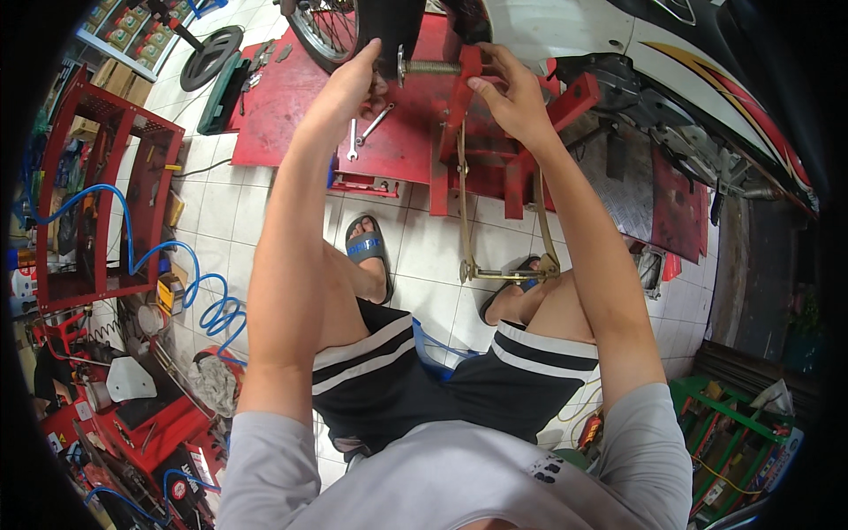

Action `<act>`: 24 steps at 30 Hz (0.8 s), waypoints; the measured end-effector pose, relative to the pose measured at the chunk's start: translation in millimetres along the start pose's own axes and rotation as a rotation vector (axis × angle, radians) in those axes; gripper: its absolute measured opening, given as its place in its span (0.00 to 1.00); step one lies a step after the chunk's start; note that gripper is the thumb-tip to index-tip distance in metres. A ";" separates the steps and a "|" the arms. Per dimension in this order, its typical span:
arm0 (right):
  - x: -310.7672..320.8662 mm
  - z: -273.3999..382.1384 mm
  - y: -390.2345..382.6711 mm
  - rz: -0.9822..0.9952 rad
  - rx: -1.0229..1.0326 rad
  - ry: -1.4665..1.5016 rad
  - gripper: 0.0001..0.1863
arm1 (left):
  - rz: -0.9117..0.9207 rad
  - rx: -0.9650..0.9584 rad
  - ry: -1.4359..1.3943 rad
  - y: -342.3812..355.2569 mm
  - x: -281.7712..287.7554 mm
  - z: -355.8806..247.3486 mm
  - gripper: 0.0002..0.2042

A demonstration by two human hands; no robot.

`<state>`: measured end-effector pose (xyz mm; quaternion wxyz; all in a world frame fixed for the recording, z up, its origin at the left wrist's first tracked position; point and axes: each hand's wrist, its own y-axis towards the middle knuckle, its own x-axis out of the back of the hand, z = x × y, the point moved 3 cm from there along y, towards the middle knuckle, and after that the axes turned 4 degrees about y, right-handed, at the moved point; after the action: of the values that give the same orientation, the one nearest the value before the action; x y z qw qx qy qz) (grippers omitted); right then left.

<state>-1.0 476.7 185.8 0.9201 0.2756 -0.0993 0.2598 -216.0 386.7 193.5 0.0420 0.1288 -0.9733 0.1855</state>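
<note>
My left hand (354,81) is beside the flat end of a threaded clamp screw (431,67), in front of a dark motorcycle fender (402,31). Its upper finger is stretched out and the lower ones are partly curled, with nothing visible in them. On the other side, my right hand (514,99) grips the upright of a red metal wheel clamp (457,99), which the screw passes through. Two wrenches, one a combination wrench (374,124) and the other an open-ended wrench (353,141), lie on the red lift platform (283,128) below my left hand.
A spoked wheel (329,31) stands on the platform, and a white motorcycle body (698,71) is at right. A bent brass-coloured metal frame (464,221) hangs below the clamp near my knee. At left are a red shelf cart (106,221) and a coiled blue air hose (216,309).
</note>
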 end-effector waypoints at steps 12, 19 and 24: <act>-1.5 -5.6 -1.6 0.005 0.019 0.025 0.25 | -0.087 -0.150 0.016 -7.9 -10.0 -11.3 0.34; 0.3 -4.3 -1.7 0.004 0.004 0.002 0.26 | 0.133 0.105 0.071 -0.8 10.4 -6.6 0.31; -0.8 -6.3 -1.0 -0.006 0.021 0.007 0.26 | 0.005 -0.116 -0.003 -4.5 -2.5 -10.7 0.32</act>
<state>-0.9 479.2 179.9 0.9182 0.2847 -0.0924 0.2593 -212.0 387.2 204.7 0.0472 0.1238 -0.9828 0.1285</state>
